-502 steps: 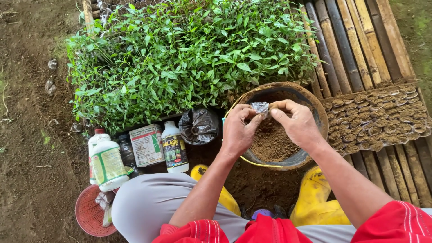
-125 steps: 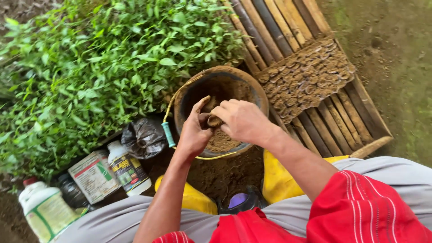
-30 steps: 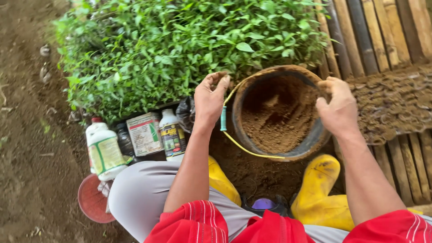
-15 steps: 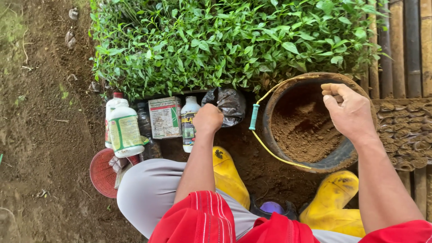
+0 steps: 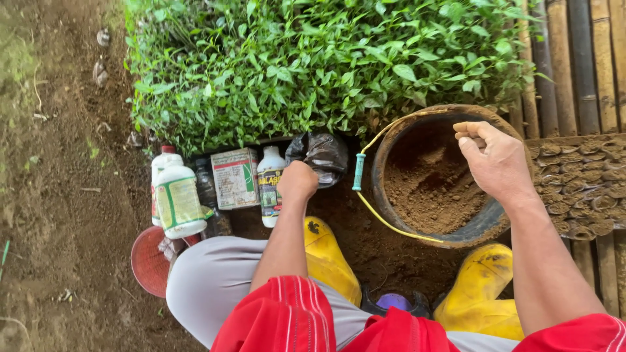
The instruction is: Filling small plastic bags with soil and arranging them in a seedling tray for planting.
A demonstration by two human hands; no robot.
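Note:
My left hand (image 5: 297, 182) reaches down between a small white bottle (image 5: 268, 186) and a crumpled black plastic bag (image 5: 323, 153). Its fingers curl downward out of sight, so I cannot tell whether it holds anything. My right hand (image 5: 495, 163) hovers over a round dark bucket (image 5: 377, 163) half full of brown soil (image 5: 430, 189). The fingers are curled in and nothing shows in them. The bucket's yellow wire handle with a teal grip (image 5: 357, 173) hangs down on its left side.
A dense bed of green seedlings (image 5: 313, 65) fills the far side. A large white bottle (image 5: 177, 202), a labelled box (image 5: 235, 177) and a red dish (image 5: 149, 261) sit at left. Soil-filled little pots (image 5: 587, 189) lie on bamboo slats (image 5: 587, 58). My yellow boots (image 5: 329, 261) flank the bucket.
My left hand came off the bucket's rim and dropped left toward the black bag and small bottle. My right hand stayed over the bucket. The view shifted left.

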